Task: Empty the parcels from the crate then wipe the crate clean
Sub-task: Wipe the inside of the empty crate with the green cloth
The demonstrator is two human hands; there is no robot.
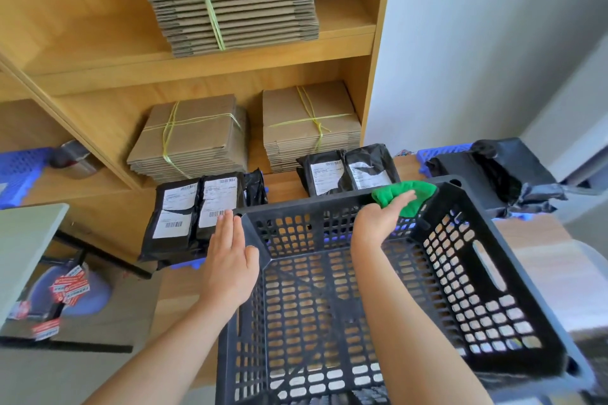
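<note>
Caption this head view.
Right hand presses green cloth to far rim of empty black crate; left hand steadies the side.

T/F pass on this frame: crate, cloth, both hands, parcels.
1. The crate is empty. True.
2. The left hand holds the green cloth. False: the right hand presses it on the crate's far rim.
3. The left hand lies flat, fingers straight, against the crate's left side. True.
4. The parcels are unlabelled. False: they carry white labels.
5. The cardboard bundles are tied with string. True.
</note>
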